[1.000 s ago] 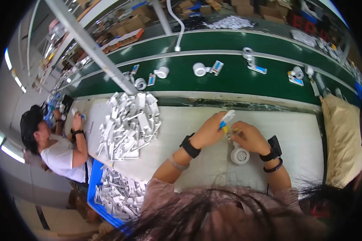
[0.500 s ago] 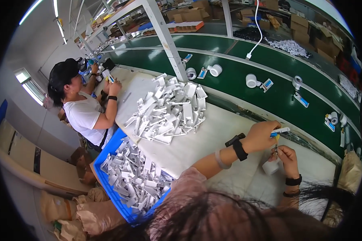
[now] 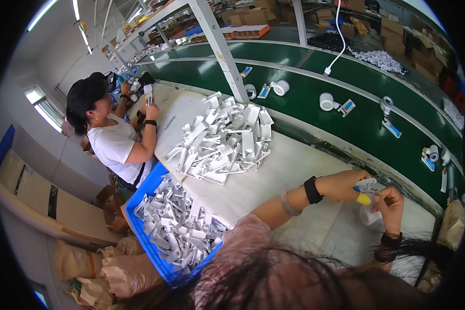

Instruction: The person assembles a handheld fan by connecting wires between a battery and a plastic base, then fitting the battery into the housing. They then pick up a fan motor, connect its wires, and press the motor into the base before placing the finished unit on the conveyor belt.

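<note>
Blue crate [image 3: 139, 206], white parts [image 3: 222, 137], green belt [image 3: 356, 88].

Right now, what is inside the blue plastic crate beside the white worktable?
The blue plastic crate holds a loose heap of white plastic bracket parts, piled to its rim. The crate's bottom is covered by them, and its near corner is hidden behind the person's hair.

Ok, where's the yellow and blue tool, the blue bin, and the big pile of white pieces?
yellow and blue tool [image 3: 363, 197], head view, on its yellow grip.
blue bin [image 3: 149, 248], head view, on its near blue rim.
pile of white pieces [image 3: 222, 139], head view, on the middle of the heap.
</note>
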A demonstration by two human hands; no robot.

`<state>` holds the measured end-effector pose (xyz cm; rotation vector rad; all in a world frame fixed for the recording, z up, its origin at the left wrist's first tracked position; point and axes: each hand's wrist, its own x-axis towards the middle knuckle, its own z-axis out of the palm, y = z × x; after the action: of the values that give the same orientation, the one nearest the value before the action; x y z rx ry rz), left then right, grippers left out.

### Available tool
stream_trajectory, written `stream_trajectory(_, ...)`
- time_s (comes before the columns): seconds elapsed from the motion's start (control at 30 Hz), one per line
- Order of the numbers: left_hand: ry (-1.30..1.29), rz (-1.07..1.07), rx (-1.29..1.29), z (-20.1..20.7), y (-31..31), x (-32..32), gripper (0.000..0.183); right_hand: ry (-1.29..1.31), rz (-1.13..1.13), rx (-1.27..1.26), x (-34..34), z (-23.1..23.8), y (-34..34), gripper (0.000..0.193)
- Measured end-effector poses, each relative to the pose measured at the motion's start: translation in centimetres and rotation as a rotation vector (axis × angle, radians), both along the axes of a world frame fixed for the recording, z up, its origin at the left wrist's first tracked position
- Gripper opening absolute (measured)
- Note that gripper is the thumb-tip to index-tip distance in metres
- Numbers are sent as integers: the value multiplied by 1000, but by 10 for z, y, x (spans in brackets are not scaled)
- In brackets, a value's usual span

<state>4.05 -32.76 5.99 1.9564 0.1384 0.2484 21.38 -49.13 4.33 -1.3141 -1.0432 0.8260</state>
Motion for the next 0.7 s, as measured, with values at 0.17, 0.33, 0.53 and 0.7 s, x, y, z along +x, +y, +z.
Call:
stream_trajectory(0.17, 103, 28, -338, 15, -5, 2, 33, 250, 210, 65, 12, 2, -12, 3)
stream_trajectory(0.33, -105, 77, -149, 3, -2, 6, 31, 35, 199, -174, -8, 21, -6, 21)
stream_trajectory(0.53, 44, 65, -584, 0, 7, 0, 41, -449, -24, -75, -23, 24, 8, 8)
stream_trajectory(0.7, 53, 79, -696, -3, 0, 9, 40, -812, -348, 166, -21, 16, 8, 12)
